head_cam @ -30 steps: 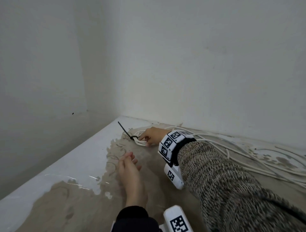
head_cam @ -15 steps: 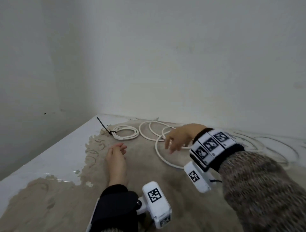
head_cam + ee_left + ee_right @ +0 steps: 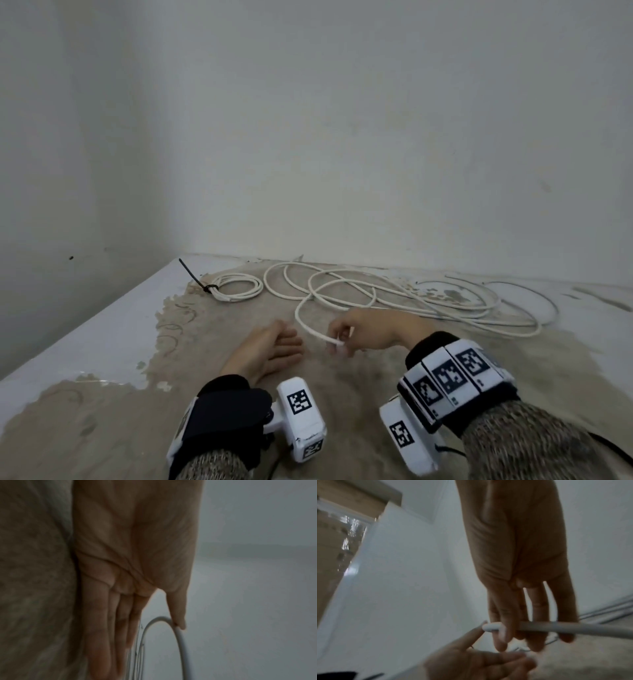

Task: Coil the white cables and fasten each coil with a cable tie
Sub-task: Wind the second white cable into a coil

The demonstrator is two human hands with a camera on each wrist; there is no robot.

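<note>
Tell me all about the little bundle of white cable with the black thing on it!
The small coil is thin white cable wound into a few neat round loops. It lies flat on the worn tabletop near the far left corner. A black cable tie cinches it at its left end, its long tail sticking up and away. Neither hand touches it; the loose cable lies to its right.

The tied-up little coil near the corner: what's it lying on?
The small coil with its black cable tie lies on the worn brown patch of the table, at the white paint's edge. The surface directly beneath the loops is covered.
</note>
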